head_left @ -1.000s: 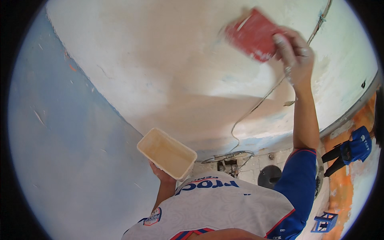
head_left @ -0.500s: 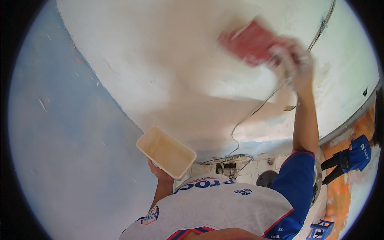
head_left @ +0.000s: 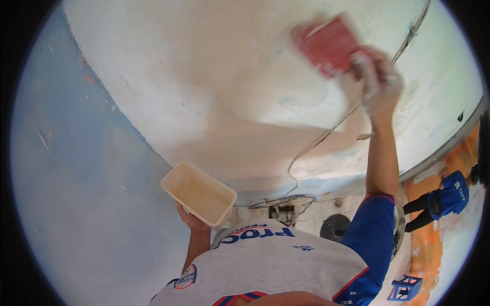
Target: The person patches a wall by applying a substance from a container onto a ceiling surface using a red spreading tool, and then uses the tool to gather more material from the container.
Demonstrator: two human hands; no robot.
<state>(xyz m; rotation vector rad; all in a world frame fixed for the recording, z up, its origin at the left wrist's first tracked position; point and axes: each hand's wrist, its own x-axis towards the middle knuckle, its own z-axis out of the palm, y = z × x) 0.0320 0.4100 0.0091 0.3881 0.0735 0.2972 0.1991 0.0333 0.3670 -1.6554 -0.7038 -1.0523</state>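
My right hand (head_left: 376, 76) is raised against the pale wall (head_left: 219, 66), its fingers closed on the edge of a flat red plaster scraper (head_left: 329, 47). White paste smears the hand and the scraper's lower corner; motion blurs both. Low on the left, my left hand (head_left: 194, 217) grips a cream rectangular tub (head_left: 199, 196) from beneath and its side. The tub's open top faces me and shows pale residue inside. Most of the left fingers are hidden behind the tub.
A blue wall (head_left: 97, 168) meets the pale wall on the left. A cable (head_left: 326, 136) runs down to a coil near the floor. A dark round lid or bucket (head_left: 335, 227) stands below. At right are a person in a blue shirt (head_left: 453, 195) and a blue stool (head_left: 406, 288).
The red scraper and my right hand have shifted slightly up and to the right along the wall. The tub sits a little further left in view, as the whole view has shifted.
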